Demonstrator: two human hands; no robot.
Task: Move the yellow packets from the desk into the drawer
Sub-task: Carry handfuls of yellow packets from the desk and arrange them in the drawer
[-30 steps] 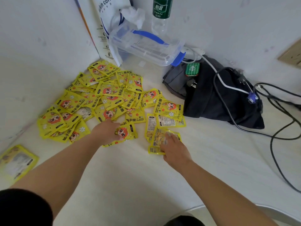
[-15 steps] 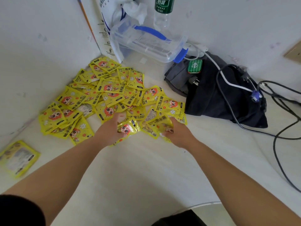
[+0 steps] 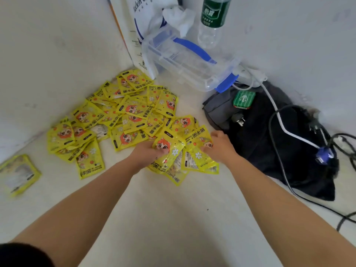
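Observation:
Several yellow packets [image 3: 127, 112] with a cartoon face lie in a loose heap in the desk's far left corner. My left hand [image 3: 146, 153] and my right hand [image 3: 219, 145] meet at the heap's near right edge, both closed on a bunch of yellow packets [image 3: 179, 157] fanned out between them and lifted a little off the white desk [image 3: 173, 218]. One more yellow packet [image 3: 18, 174] lies apart at the far left edge. No drawer is in view.
A clear plastic box [image 3: 188, 60] with blue clips, a green-labelled water bottle [image 3: 212, 22] and a white paper bag [image 3: 146, 31] stand against the back wall. A dark bag [image 3: 269, 135] with a green tin [image 3: 243, 99] and tangled cables [image 3: 342, 147] lies on the right.
Both hands have gathered packets from the heap's near edge, pulled them together into one bunch and raised it off the desk.

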